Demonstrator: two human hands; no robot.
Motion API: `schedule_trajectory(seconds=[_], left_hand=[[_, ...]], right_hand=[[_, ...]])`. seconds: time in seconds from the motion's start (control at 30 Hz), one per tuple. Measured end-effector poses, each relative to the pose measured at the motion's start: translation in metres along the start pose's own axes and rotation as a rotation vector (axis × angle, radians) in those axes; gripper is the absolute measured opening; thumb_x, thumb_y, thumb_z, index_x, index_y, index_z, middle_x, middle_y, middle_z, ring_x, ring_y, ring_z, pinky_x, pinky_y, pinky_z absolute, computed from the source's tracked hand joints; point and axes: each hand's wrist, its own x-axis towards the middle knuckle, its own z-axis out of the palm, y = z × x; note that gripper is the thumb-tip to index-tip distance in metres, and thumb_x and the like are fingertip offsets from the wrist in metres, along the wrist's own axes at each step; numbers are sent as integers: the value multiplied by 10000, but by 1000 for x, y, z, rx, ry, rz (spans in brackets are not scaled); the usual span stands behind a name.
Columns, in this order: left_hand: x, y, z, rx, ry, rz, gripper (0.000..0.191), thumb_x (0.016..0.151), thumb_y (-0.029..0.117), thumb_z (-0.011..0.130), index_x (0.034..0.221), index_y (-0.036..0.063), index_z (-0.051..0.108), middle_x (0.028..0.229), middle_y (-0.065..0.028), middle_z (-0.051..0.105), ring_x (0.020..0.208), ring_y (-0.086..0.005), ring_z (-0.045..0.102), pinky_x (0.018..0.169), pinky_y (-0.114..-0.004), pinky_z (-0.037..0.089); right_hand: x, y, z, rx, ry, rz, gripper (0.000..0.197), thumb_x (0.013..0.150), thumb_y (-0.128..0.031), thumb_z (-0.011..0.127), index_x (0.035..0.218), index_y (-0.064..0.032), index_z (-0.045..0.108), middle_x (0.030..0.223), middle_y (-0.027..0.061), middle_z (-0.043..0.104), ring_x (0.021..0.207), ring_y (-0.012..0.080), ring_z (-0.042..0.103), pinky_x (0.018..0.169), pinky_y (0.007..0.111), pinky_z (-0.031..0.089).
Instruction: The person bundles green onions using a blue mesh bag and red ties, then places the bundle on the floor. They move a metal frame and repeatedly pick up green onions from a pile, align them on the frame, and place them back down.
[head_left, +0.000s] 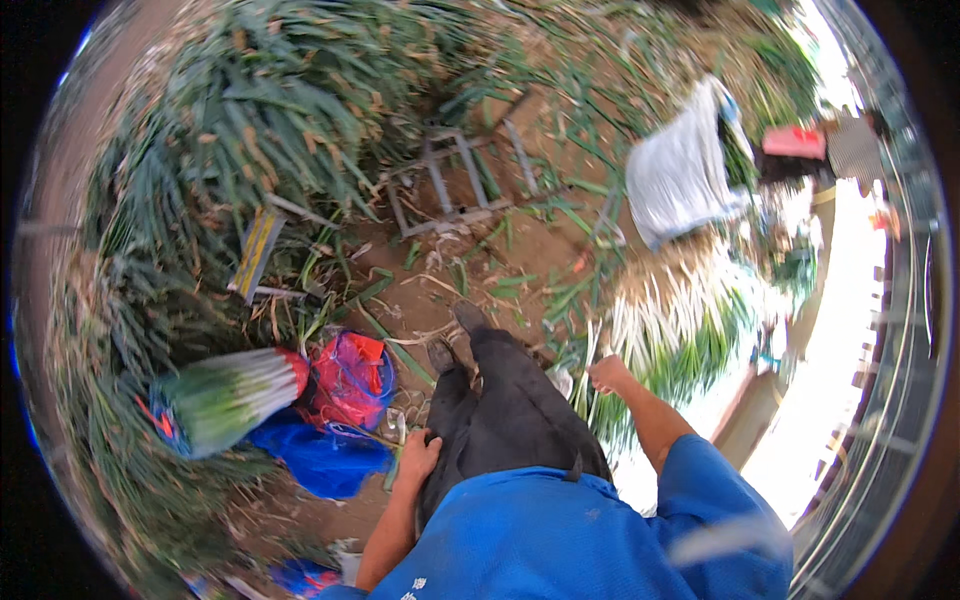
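My left hand (420, 455) hangs beside my left thigh, fingers loosely apart, holding nothing visible. To its left lie a blue plastic bag (322, 457) and a red plastic bag or basket with a blue rim (349, 379). A wrapped bundle of green onions (232, 394) rests beyond them, its white ends toward the red bag. My right hand (611, 374) is out to the right with curled fingers. A thin pale onion stalk (583, 386) runs by its fingertips; whether I grip it is unclear. Loose green onions (667, 322) lie in a row just past that hand.
A large heap of green onions (300, 97) rises at the upper left. A metal frame (442, 180) lies on the leaf-strewn soil (420, 300). A small stool with a yellow-striped top (257, 251) stands by the heap. A white sack (675, 172) sits at the upper right.
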Motion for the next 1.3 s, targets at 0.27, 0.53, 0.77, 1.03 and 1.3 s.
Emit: schedule_trajectory(seconds=[0.27, 0.53, 0.77, 1.03, 1.3], left_hand=[[24, -3, 0, 275, -205, 88, 621, 952, 451, 699, 1401, 22, 683, 1342, -254, 714, 1288, -410, 663, 1109, -464, 514], [45, 15, 2, 302, -94, 152, 506, 929, 379, 723, 1281, 16, 735, 1239, -242, 748, 1193, -401, 704, 1051, -474, 540], [73, 38, 13, 151, 98, 84, 319, 922, 207, 721, 1152, -9, 766, 892, -255, 756, 857, -380, 771, 799, -443, 594], [267, 182, 1, -362, 194, 75, 464, 978, 63, 659, 1421, -65, 604, 864, -47, 669, 680, -137, 601, 610, -303, 516], [462, 384, 12, -187, 319, 35, 888, 961, 307, 801, 1643, -36, 347, 877, -50, 677, 662, -139, 610, 618, -321, 529]], right_hand=[[-10, 147, 148, -145, 262, -388, 447, 1033, -403, 602, 1138, -5, 776, 1131, 288, 743, 1163, 458, 704, 1040, 459, 532], [-27, 70, 90, 231, 145, -122, 389, 976, -314, 635, 889, 40, 769, 790, 154, 753, 659, 224, 746, 585, 390, 616], [79, -57, -20, 215, 164, -278, 405, 989, -334, 656, 801, 21, 706, 658, 171, 682, 629, 343, 702, 683, 522, 555], [256, -246, -162, 107, 618, -420, 873, 947, -475, 741, 1584, 27, 420, 1432, 300, 638, 1311, 421, 630, 1076, 516, 503], [342, -338, -241, -96, 396, -519, 593, 945, -465, 732, 1314, -2, 691, 1274, 219, 730, 1189, 402, 698, 1026, 501, 547]])
